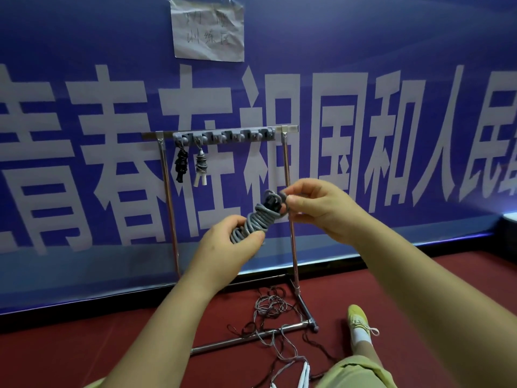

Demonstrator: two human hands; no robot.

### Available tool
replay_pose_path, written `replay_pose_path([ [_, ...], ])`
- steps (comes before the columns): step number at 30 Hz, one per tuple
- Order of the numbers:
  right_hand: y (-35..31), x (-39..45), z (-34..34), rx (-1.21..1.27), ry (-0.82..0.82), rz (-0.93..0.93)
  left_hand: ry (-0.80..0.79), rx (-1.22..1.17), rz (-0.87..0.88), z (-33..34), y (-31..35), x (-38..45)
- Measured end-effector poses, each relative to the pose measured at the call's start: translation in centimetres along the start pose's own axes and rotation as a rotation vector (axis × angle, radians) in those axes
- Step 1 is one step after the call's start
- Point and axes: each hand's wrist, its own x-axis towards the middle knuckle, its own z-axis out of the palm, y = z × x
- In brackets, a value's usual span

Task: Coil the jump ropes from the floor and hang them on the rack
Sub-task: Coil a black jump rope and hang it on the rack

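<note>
Grey coiled plastic jump rope (256,219) was gripped by left hand (223,247); right hand (316,205) pinched its end loop; next, hang it on silver metal rack (291,219).

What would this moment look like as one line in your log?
left hand grips grey rope coil | right hand pinches its top loop | rack: two coils hung | floor: ropes tangled

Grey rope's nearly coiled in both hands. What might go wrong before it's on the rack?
The grey coil may unwind if the right hand lets slip the top loop it pinches; the left hand grips only the lower end. The loose ropes tangled around the rack base near the shoe could trip.
</note>
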Motion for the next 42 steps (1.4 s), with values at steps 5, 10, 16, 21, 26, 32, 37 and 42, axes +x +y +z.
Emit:
replay_pose_path([
  [5, 0.5, 0.1, -0.4, -0.014, -0.099, 0.135, -0.022, 0.068, 0.086, 0.4, 0.1, -0.5],
  [10, 0.6, 0.2, -1.3, 0.214, -0.258, 0.107, -0.172, -0.01, 0.094, 0.0, 0.7, -0.4],
  [16, 0.4, 0.6, -1.3, 0.308, -0.295, 0.142, -0.264, -0.053, 0.132, 0.1, 0.5, -0.7],
  [21, 0.6, 0.6, -0.6, 0.271, -0.219, 0.201, -0.305, -0.072, 0.148, 0.1, 0.1, -0.8],
  [26, 0.7, 0.6, -0.5, 0.308, -0.257, 0.162, -0.328, -0.095, 0.127, -0.6, 0.4, -0.6],
  [32, -0.3, 0.4, 0.0, 0.408, -0.334, 0.072, -0.405, -0.186, 0.113, -1.5, 0.7, 0.0],
  [37, -0.2, 0.4, -0.1, 0.328, -0.353, 0.056, -0.528, -0.304, 0.102, -1.7, 0.3, 0.1],
  [42, -0.9, -0.1, 1.0, 0.512, -0.369, 0.017, -0.49, -0.344, 0.154, -1.6, 0.7, 0.0],
])
